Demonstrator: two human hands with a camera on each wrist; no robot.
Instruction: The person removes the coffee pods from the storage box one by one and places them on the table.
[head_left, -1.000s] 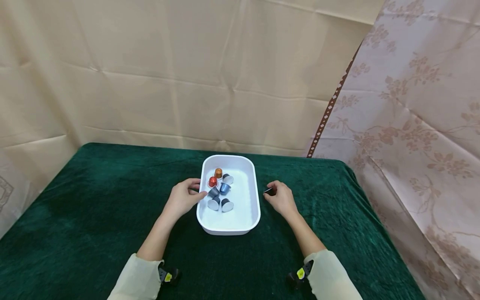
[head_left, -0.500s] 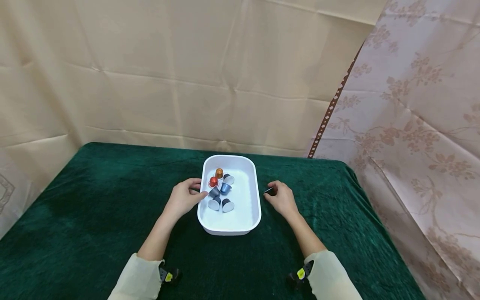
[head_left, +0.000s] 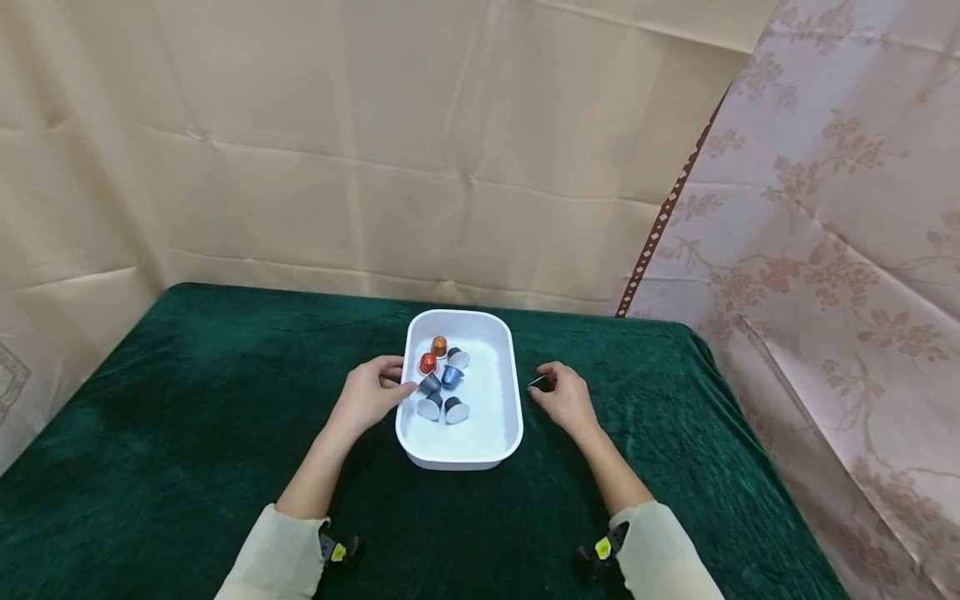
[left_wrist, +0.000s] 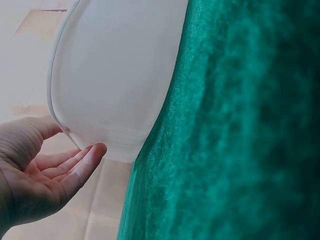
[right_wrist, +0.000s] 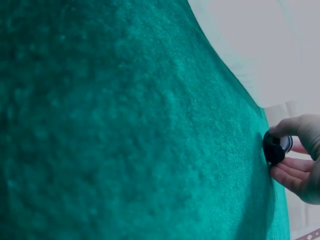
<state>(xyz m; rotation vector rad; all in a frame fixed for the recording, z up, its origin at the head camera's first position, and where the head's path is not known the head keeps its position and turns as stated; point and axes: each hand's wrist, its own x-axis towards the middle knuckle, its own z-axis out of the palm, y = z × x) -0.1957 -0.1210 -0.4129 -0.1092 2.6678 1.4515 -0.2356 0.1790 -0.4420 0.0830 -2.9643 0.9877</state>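
A white plastic tray point(head_left: 492, 392) rests on the green cloth in the head view, with several coffee capsules lying in its left half. Among them are an orange capsule point(head_left: 439, 345), a red capsule point(head_left: 427, 363), a blue capsule point(head_left: 452, 377) and dark capsules such as the one nearest the front point(head_left: 456, 410). My left hand point(head_left: 366, 395) holds the tray's left rim, thumb over the edge and fingers along the outer wall. To the right of the tray, my right hand point(head_left: 566, 400) pinches a black coffee capsule point(right_wrist: 273, 149) between thumb and fingers, down at the cloth.
Dark green velvet cloth point(head_left: 225, 417) covers the table on both sides of the tray. Behind the table hangs a beige curtain point(head_left: 390, 150), and a pink flowered curtain point(head_left: 825, 250) hangs to the right.
The tray and both hands appear a few pixels further right, in step with the whole head view. Nothing else visibly differs; both hands keep their holds.
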